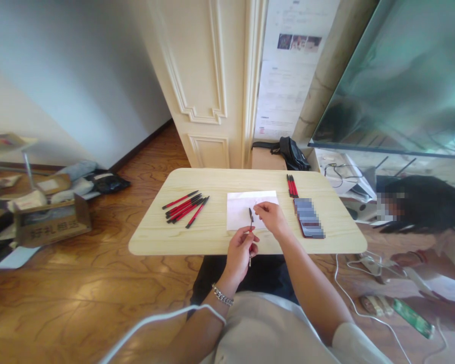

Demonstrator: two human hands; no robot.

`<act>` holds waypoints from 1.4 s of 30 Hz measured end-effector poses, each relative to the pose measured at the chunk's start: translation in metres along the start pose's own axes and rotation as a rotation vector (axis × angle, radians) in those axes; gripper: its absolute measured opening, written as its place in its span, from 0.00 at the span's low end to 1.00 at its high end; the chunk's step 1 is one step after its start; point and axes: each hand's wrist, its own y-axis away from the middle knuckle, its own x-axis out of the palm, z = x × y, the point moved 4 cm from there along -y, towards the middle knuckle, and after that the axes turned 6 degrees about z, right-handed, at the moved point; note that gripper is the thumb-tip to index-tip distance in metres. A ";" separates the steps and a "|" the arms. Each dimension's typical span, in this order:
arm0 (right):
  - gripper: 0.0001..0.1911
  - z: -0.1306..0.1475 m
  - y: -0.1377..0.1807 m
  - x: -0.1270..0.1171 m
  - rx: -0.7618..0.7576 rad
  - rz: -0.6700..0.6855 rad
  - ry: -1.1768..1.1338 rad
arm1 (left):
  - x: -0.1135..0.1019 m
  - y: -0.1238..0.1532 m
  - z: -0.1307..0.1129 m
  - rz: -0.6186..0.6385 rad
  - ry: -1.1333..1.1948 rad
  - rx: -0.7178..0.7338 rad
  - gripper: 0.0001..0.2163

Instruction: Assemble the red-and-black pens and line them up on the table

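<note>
My left hand [239, 250] is closed round a red and black pen [251, 216], whose black end points away from me over the sheet of white paper [235, 205]. Just right of that end is my right hand [271, 217], thumb and fingertips pinched together above the paper; whatever is between them is too small to make out. Several similar pens [185, 208] lie in a loose pile on the left of the table. Three or so more pens [292, 186] lie side by side at the right. A phone [308, 217] rests below them, its screen blurred.
The pale wooden table [212, 245] has rounded corners. To my right, a person [424, 207] is low by the floor, with white cables [349, 298] nearby. A cardboard box [53, 222] and packages lie at left. A black bag [290, 151] sits behind the table.
</note>
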 end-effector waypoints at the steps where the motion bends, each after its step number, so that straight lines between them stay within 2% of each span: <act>1: 0.16 0.000 -0.005 -0.004 0.014 -0.015 0.069 | -0.001 0.000 0.000 -0.001 0.001 0.003 0.18; 4: 0.14 -0.003 -0.015 -0.008 0.073 -0.002 0.371 | -0.002 -0.001 -0.001 -0.018 0.007 0.010 0.19; 7: 0.13 -0.008 -0.017 0.000 0.115 0.053 0.621 | -0.003 -0.001 -0.002 -0.031 0.013 0.001 0.19; 13: 0.15 -0.012 -0.014 0.011 0.132 0.081 0.729 | -0.002 -0.001 -0.001 -0.040 0.018 -0.017 0.19; 17: 0.15 -0.006 -0.010 0.003 0.095 0.021 0.645 | -0.003 -0.002 -0.001 -0.039 0.021 -0.014 0.19; 20: 0.19 -0.001 0.003 -0.004 0.019 -0.019 0.441 | -0.001 -0.003 -0.001 -0.034 0.022 -0.010 0.20; 23: 0.18 -0.001 0.023 0.001 -0.031 0.102 0.160 | 0.001 -0.003 -0.001 -0.020 0.015 -0.006 0.19; 26: 0.14 -0.004 0.037 0.009 -0.017 0.193 -0.027 | 0.005 -0.002 0.002 -0.003 0.003 0.004 0.17; 29: 0.13 -0.007 0.031 0.006 0.009 0.123 -0.141 | 0.008 -0.001 0.005 0.021 -0.001 -0.006 0.17; 32: 0.16 -0.010 0.009 -0.010 0.011 0.015 -0.207 | 0.010 0.001 0.005 0.035 0.000 -0.029 0.18; 34: 0.16 -0.012 -0.007 -0.020 0.021 -0.016 -0.133 | 0.009 0.001 0.003 0.022 0.004 -0.034 0.19; 37: 0.15 -0.015 -0.021 -0.026 0.060 -0.005 0.173 | 0.008 0.000 0.001 -0.006 0.016 -0.034 0.21; 39: 0.13 -0.017 -0.023 -0.024 0.079 -0.010 0.378 | 0.007 0.000 0.001 -0.020 0.023 -0.034 0.21; 42: 0.11 -0.019 -0.019 -0.014 0.107 -0.033 0.556 | 0.006 -0.001 0.002 -0.024 0.042 -0.041 0.20</act>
